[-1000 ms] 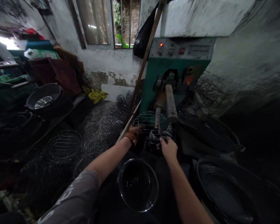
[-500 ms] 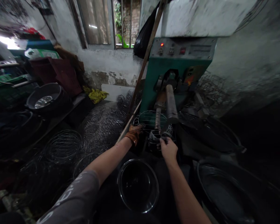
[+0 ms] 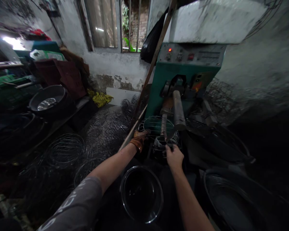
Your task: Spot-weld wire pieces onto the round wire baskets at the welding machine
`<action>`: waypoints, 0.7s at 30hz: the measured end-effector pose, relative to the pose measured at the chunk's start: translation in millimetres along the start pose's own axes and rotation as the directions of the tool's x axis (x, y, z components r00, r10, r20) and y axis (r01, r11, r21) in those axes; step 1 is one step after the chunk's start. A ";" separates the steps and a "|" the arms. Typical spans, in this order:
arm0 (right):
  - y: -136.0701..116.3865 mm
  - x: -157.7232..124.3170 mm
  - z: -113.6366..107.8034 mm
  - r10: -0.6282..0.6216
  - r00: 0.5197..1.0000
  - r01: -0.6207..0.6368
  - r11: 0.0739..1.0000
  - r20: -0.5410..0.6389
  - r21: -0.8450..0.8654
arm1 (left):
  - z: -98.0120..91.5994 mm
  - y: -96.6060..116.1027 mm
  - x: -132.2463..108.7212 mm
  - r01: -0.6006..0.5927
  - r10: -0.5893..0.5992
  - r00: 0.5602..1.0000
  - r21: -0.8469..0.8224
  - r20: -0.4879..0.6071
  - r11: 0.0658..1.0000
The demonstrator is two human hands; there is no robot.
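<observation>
My left hand, in a worn brown glove, is closed on the near left rim of a round wire rack. The rack lies level under the arms of a green machine, which looks like a spot welder. My right hand is bare, with thumb and forefinger pinched together at the rack's near right side, just below the tip of the lower rod. Whatever sits in that pinch is too small to make out. Behind those fingers is a dark container with a plastic lining.
A round bowl stands in front of me, between my forearms. Several finished-looking wire racks and tangled wire lie at left. A dark basin is at right. A wooden board leans beside the machine.
The view has shifted slightly, so the machine and window sit a little lower and further right. Both hands keep nearly the same place at the rack.
</observation>
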State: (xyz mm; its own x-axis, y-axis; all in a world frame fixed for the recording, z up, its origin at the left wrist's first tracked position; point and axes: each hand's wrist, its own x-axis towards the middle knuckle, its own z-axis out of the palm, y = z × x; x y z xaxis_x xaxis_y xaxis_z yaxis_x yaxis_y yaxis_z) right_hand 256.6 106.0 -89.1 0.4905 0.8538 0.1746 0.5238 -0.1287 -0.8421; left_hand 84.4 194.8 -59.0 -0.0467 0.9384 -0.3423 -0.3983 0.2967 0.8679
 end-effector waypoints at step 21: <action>-36.9 -129.0 -2.3 0.015 0.588 0.445 0.829 0.809 -0.339 | -16.7 13.2 19.5 0.112 -0.114 0.990 0.022 0.081 0.993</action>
State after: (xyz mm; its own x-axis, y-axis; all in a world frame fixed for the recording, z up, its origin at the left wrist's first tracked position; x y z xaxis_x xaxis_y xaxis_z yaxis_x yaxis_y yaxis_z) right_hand 175.7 -0.5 -79.4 -0.2669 0.9080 -0.3228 0.8888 0.1024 -0.4467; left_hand 63.0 214.1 -60.2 0.0735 0.9099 -0.4083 -0.3809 0.4040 0.8317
